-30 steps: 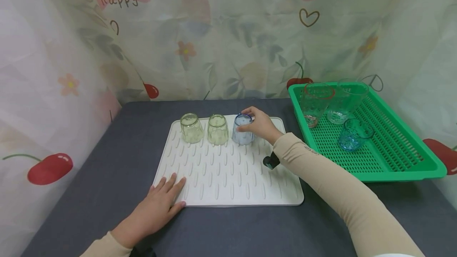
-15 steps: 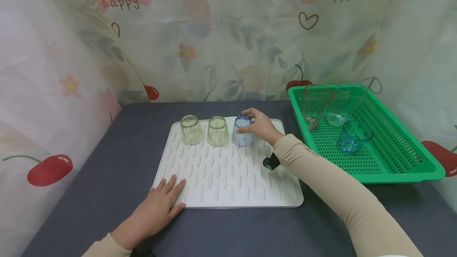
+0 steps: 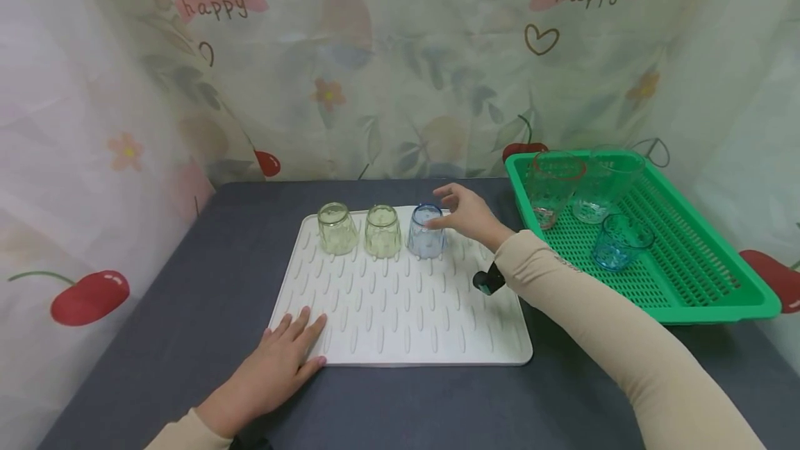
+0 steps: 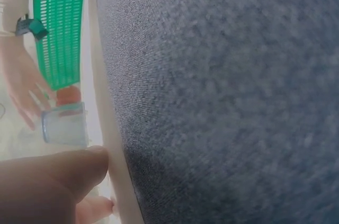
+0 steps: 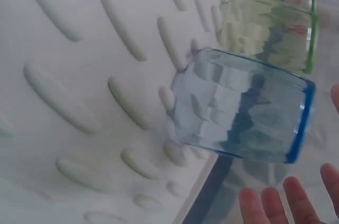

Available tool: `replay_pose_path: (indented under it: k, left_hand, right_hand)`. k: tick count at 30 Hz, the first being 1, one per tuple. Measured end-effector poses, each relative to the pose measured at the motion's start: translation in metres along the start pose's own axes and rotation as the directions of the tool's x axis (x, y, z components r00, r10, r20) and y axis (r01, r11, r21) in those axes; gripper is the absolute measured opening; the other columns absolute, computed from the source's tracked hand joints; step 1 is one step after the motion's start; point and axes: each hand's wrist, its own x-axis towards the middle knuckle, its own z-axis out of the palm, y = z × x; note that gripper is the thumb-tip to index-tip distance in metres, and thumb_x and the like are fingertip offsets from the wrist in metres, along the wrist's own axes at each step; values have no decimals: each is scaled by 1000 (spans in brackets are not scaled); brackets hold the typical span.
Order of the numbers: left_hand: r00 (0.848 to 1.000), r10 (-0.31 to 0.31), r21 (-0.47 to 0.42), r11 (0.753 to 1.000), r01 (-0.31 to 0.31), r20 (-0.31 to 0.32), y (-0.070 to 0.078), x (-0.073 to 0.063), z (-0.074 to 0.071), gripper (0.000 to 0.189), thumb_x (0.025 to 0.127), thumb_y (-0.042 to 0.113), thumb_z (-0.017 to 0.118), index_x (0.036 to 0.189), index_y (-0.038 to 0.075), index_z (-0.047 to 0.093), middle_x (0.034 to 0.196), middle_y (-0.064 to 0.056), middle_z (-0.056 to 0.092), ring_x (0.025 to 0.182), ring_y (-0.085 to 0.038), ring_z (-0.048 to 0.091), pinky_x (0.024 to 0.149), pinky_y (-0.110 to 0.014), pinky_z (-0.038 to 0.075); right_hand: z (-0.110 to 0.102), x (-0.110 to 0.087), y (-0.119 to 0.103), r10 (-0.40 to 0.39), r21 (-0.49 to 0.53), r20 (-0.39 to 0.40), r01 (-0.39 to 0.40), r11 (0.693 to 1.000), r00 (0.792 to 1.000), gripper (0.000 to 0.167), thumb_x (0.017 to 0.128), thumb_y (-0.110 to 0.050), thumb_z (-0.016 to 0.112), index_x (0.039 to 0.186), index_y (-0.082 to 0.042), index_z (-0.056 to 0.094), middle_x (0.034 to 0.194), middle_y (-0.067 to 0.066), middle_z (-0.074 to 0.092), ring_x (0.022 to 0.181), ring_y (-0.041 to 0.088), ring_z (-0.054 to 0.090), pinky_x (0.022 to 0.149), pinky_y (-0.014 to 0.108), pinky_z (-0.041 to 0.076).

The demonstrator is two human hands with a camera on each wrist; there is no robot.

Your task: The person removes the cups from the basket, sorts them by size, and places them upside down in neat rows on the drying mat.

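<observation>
A light blue glass (image 3: 426,240) stands on the white ridged mat (image 3: 400,318) near its back edge. My right hand (image 3: 470,215) is just to the right of it, thumb and fingers spread. In the right wrist view, the fingertips (image 5: 273,204) are apart from the blue glass (image 5: 241,106). To its left, two pale green glasses (image 3: 337,233) stand in line with it. My left hand (image 3: 270,367) rests with extended fingers on the mat's front left corner.
At the right is a green perforated basket (image 3: 700,314). It holds a red-rimmed glass (image 3: 553,189), a tall clear glass (image 3: 603,189) and a blue glass (image 3: 620,245). A patterned curtain (image 3: 400,75) hangs behind the dark cloth-covered table (image 3: 400,408).
My right hand has let go of the light blue glass and moved slightly right, its fingers spreading. That glass stays on the mat. My left hand has not moved.
</observation>
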Motion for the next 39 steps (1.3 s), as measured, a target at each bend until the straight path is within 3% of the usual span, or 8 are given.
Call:
replay_pose_path:
  k: [7, 16, 23, 26, 32, 39]
  left_hand:
    - [1000, 1, 9, 1000, -1, -12, 1, 0, 0, 63, 95, 38, 59, 148, 12, 40, 153, -23, 34, 139, -49, 30, 102, -71, 29]
    - [1000, -3, 19, 1000, 3, -18, 1, -1, 1, 62, 95, 38, 60, 148, 12, 41, 152, -23, 35, 138, -49, 31, 101, -70, 30]
    - [1000, 6, 15, 1000, -6, -22, 1, -1, 1, 62, 95, 38, 59, 148, 12, 41, 152, -23, 35, 138, -49, 31, 102, -70, 30]
    - [1000, 5, 12, 1000, -4, -18, 1, -1, 1, 62, 95, 38, 59, 148, 12, 41, 153, -22, 34, 139, -49, 31, 102, -70, 30]
    - [1000, 5, 7, 1000, -4, -19, 1, 0, 2, 62, 95, 39, 59, 148, 12, 40, 153, -22, 34, 139, -48, 31, 102, -69, 30]
    - [1000, 5, 0, 1000, -5, -20, 1, -1, 2, 62, 95, 38, 59, 148, 12, 41, 153, -22, 34, 139, -48, 31, 102, -69, 30]
  right_hand:
    - [-28, -15, -8, -31, -28, -3, 30, 999, 1000, 61, 86, -24, 75, 139, -15, 47, 142, 14, 47, 132, 34, 45, 100, 50, 45]
    - [-69, -37, -17, -77, 50, -2, 77, 996, 997, 54, 91, -24, 68, 140, -12, 47, 142, 15, 47, 131, 33, 46, 103, 52, 42]
    - [-105, -54, -16, -122, 70, -72, 127, 990, 990, 55, 92, -30, 67, 140, -14, 46, 141, 11, 48, 130, 29, 49, 104, 51, 41]
    - [-119, -60, -10, -129, 74, -110, 137, 988, 986, 55, 92, -36, 66, 139, -17, 47, 140, 5, 48, 126, 22, 51, 102, 44, 43]
    - [-141, -73, 0, -149, 117, -198, 174, 978, 969, 53, 92, -36, 64, 139, -20, 48, 129, -9, 52, 110, 3, 56, 88, 17, 50]
    - [-160, -88, 17, -161, 194, -252, 213, 958, 954, 51, 93, -28, 65, 140, -20, 48, 126, -13, 54, 108, 0, 56, 83, 12, 51]
